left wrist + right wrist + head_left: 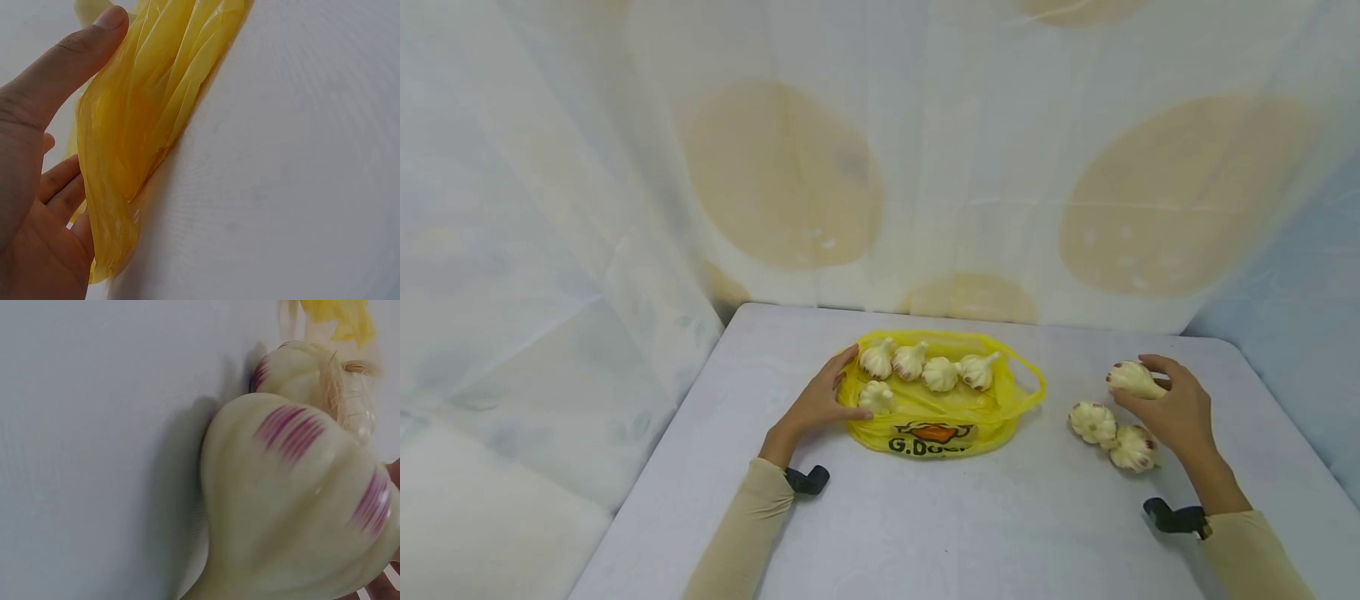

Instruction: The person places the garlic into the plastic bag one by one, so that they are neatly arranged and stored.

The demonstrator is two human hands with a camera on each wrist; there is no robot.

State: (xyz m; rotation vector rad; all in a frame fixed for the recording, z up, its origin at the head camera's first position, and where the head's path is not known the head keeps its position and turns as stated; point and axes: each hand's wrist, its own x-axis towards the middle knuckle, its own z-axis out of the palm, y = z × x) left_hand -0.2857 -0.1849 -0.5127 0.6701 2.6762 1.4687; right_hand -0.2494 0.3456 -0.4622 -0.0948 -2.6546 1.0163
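A yellow plastic bag (936, 408) with dark lettering lies with its mouth spread, and several garlic bulbs (940, 374) are inside. My left hand (816, 400) holds the bag's left end, thumb along the front rim and fingers at the back and side; up close, the left wrist view shows the thumb (75, 59) over the crumpled plastic (150, 94). At the right, my right hand (1176, 408) grips another garlic bulb (1131, 379) between thumb and fingers. Just left of that hand, two purple-streaked bulbs (1135, 449) (287, 494) rest side by side on the table.
The white-covered table (970, 533) has its back edge close behind the bag. Pale curtains with tan round patches (782, 175) hang behind it and along the sides. A yellow handle loop (1037, 385) sticks out from the bag toward the loose bulbs.
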